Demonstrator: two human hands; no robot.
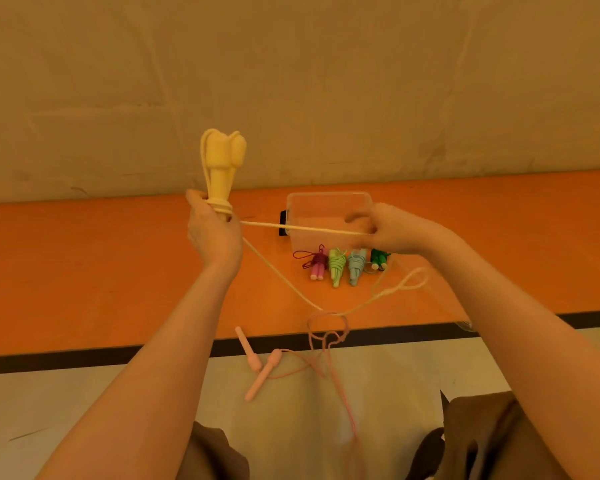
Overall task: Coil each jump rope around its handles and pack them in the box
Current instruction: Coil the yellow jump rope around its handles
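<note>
I see the orange surface point(118, 271) carrying a clear box point(326, 206); four coiled ropes point(338, 266) lie beside it; pink rope point(326, 327) overhangs its edge.

Plastics and cord, mostly matt.
Your yellow handles point(222, 157) look matt, smooth plastic; the yellow cord point(302, 229) reads as soft, rubbery. The box point(328, 202) is clear, glossy plastic. The orange worktop point(118, 258) is smooth, low-sheen.

Orange mat point(84, 271), tan wall point(291, 81)
</note>
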